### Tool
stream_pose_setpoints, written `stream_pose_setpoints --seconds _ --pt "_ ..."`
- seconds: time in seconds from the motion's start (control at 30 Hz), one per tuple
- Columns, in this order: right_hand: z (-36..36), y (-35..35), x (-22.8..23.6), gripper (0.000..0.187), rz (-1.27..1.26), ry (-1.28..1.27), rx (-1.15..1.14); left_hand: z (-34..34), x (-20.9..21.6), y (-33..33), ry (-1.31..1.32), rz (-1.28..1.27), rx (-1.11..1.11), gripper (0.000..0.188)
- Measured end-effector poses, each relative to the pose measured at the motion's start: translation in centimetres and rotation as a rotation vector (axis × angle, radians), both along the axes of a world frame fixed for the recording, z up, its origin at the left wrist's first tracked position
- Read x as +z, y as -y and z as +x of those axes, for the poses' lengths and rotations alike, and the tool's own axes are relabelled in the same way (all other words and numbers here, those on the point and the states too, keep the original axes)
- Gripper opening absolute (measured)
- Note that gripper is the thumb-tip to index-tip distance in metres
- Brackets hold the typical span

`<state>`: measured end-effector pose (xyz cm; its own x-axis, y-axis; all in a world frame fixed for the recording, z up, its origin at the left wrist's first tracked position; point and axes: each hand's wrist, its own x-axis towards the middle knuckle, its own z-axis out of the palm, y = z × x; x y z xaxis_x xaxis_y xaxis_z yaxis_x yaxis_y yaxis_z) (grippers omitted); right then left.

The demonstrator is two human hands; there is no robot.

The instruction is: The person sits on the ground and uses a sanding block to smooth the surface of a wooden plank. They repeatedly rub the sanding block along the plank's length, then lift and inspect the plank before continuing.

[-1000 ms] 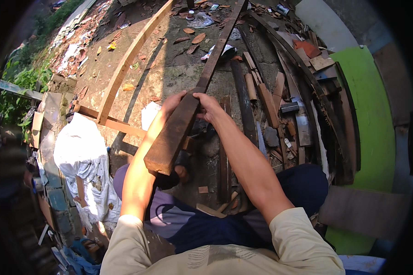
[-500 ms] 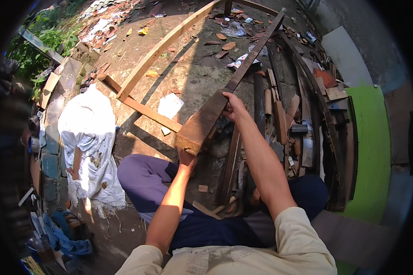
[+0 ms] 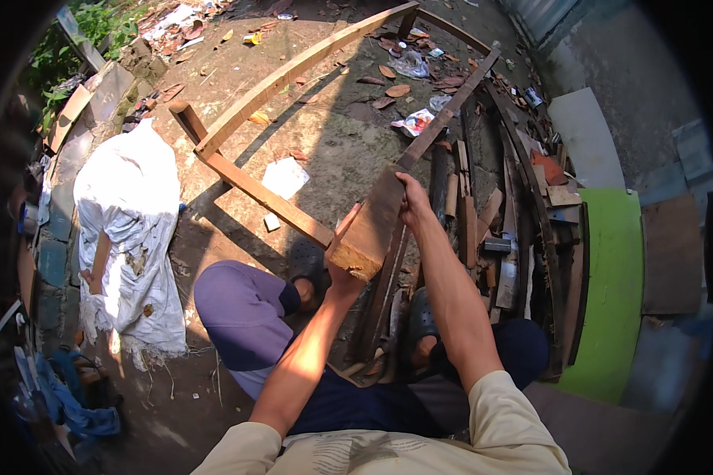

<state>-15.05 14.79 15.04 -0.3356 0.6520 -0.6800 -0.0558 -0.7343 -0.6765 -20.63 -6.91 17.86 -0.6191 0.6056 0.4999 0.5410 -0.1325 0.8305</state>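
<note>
I hold a thick brown wood block with both hands in front of my knees. Its pale, rough sawn end tilts toward me. My left hand is closed around the left side and underside near that end, fingertips showing along the edge. My right hand grips the far right edge, thumb on top. The block lines up with the right rail of a wooden frame; whether they are joined I cannot tell. The frame's near bar reaches the block's left side, and its long left rail is sunlit.
A white cloth sack lies at left with a wood piece on it. Old boards and sticks are piled at right beside a green panel. Dry leaves and plastic litter cover the far ground. My sandalled feet are under the block.
The block's near end has shifted slightly right. My left hand has moved up along its left side, with fingers now showing. My view has shifted a little, revealing my feet.
</note>
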Motion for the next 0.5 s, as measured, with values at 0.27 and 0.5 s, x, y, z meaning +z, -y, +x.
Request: stream_pose_setpoints --seconds 0.27,0.5 --pt "-0.7 1.4 0.3 0.037 0.053 -0.054 -0.142 -0.7 -1.5 -0.3 -0.258 -0.064 0.037 0.081" --pt "-1.4 2.4 1.6 0.036 0.03 -0.125 -0.218 0.0 1.1 0.0 -0.124 -0.12 0.042 0.072"
